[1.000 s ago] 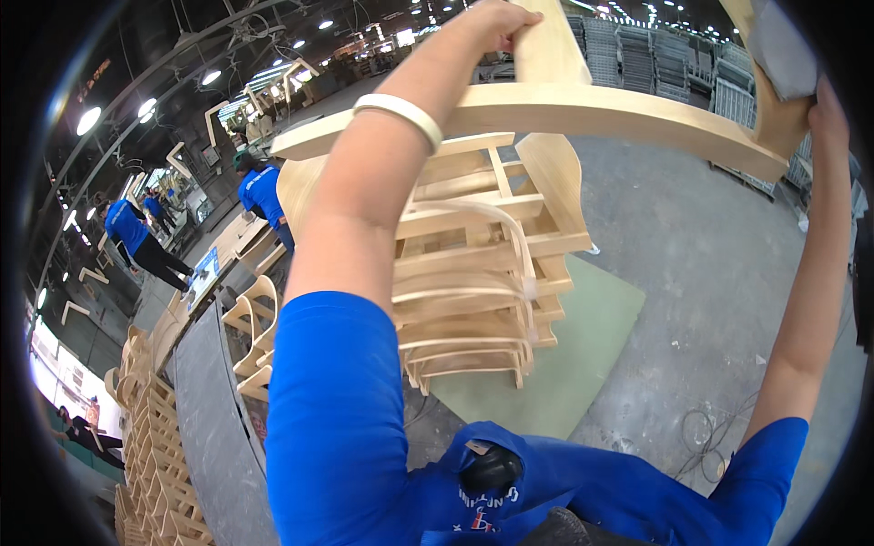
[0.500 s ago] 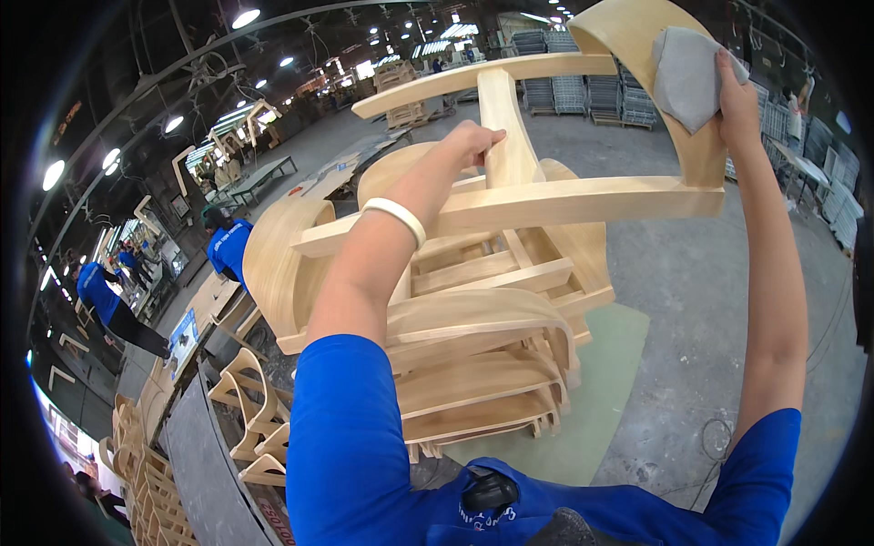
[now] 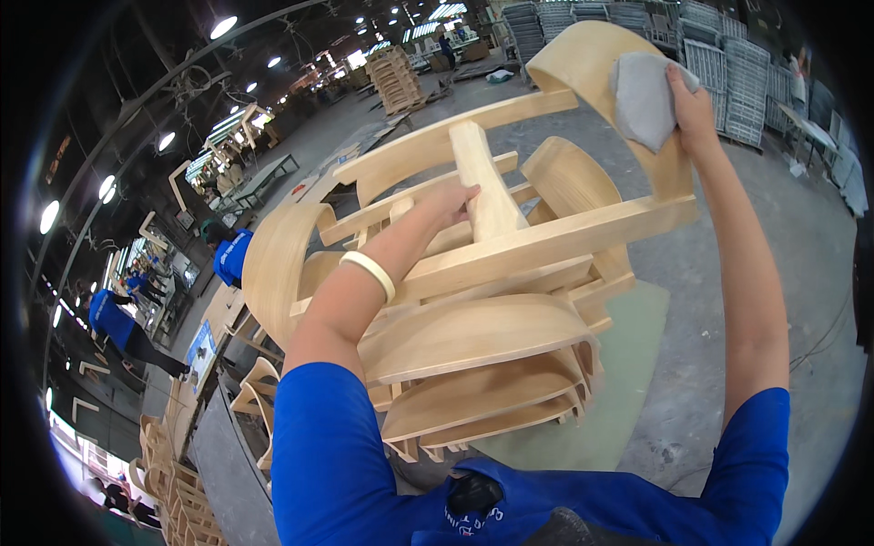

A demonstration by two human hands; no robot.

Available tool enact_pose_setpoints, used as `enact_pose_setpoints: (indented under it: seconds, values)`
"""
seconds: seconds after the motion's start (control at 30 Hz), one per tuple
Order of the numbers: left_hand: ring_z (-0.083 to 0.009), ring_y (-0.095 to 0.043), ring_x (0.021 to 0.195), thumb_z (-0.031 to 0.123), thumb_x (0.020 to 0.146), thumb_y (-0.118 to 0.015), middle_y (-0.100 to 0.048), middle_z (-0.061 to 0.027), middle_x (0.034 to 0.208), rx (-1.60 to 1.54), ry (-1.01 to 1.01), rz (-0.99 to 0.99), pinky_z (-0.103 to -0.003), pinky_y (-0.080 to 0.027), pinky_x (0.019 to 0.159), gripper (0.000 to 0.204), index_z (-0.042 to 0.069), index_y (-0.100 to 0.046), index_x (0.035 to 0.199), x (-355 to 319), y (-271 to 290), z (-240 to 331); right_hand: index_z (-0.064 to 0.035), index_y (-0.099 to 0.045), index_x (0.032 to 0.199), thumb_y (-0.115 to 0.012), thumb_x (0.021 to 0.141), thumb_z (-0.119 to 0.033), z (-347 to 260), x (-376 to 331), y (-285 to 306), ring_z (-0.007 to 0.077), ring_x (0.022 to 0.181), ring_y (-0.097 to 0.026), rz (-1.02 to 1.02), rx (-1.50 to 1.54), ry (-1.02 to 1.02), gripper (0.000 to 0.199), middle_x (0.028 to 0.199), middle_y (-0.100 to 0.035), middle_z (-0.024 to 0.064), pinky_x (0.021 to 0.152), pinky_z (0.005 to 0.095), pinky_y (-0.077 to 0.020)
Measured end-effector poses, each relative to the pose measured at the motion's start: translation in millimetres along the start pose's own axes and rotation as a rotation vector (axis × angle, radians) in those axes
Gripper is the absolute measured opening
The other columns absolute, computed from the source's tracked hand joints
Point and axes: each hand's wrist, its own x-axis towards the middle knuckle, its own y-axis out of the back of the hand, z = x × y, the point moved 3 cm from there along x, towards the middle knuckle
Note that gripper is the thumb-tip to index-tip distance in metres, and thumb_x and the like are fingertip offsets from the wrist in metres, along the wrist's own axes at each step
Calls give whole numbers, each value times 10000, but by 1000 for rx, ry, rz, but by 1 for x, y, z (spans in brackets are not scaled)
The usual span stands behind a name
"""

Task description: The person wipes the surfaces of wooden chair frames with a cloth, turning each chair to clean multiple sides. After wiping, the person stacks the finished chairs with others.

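A pale wooden chair frame is held up in front of me, with long side rails, a wide crosspiece point(image 3: 487, 177) and a curved end panel point(image 3: 583, 56). My left hand point(image 3: 455, 202) wraps around the left edge of the crosspiece; its fingertips are partly hidden. At the upper right, my right hand point(image 3: 692, 109) holds a folded grey cloth point(image 3: 645, 102) flat against the outer face of the curved panel. Below the frame stands a stack of similar curved wooden frames point(image 3: 473, 337), partly covered by the raised one and by my left forearm.
The stack stands on a pale green mat point(image 3: 628, 355) over the concrete floor. More wooden frames point(image 3: 177, 482) and a grey-topped bench point(image 3: 223, 446) lie at the lower left. Two people in blue point(image 3: 233, 257) point(image 3: 114, 318) are at the left. Metal racks point(image 3: 739, 82) stand far right.
The view has shifted. My left hand and the crosspiece now sit lower in it, and my right hand with the cloth lies further left and slightly lower, still against the curved panel.
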Motion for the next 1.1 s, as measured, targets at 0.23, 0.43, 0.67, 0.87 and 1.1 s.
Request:
enact_pose_setpoints:
  seconds: [0.23, 0.43, 0.67, 0.87, 1.1]
  values:
    - [-209, -644, 945, 154, 965, -549, -639, -116, 1098, 37, 83, -28, -330, -530, 835, 281, -49, -554, 1159, 18, 20, -51, 36, -662, 1005, -630, 917, -373, 32, -25, -21, 128, 770, -597, -26, 11, -60, 419, 881, -671, 65, 689, 284, -476]
    - [-203, -641, 939, 156, 966, -546, -646, -110, 1065, 15, 123, 15, -332, -544, 788, 236, -18, -569, 1123, 31, 26, -72, 36, -663, 1007, -629, 918, -364, 42, -23, -41, 132, 741, -598, -90, 24, -64, 412, 860, -676, 71, 659, 285, -475]
    - [-208, -637, 934, 132, 960, -546, -642, -102, 1042, -8, 97, 62, -339, -546, 789, 202, -12, -578, 1098, 36, 30, -74, 44, -668, 1005, -621, 922, -351, 69, -17, -54, 127, 756, -596, -85, 48, -56, 406, 869, -678, 76, 662, 291, -471]
    - [-227, -631, 958, 110, 955, -538, -633, -116, 1078, -37, 84, 51, -360, -538, 837, 215, -35, -568, 1111, 43, 24, -86, 46, -671, 1004, -623, 920, -357, 97, -14, -55, 125, 763, -594, -65, -24, -81, 414, 867, -678, 74, 675, 292, -469]
    - [-207, -621, 1012, 281, 908, -632, -605, -165, 1181, 504, 80, -165, -322, -522, 845, 547, -58, -474, 1306, 15, 26, -59, 42, -656, 1044, -647, 903, -387, 119, -11, -50, 149, 779, -613, -60, -19, -118, 452, 894, -675, 82, 697, 299, -483]
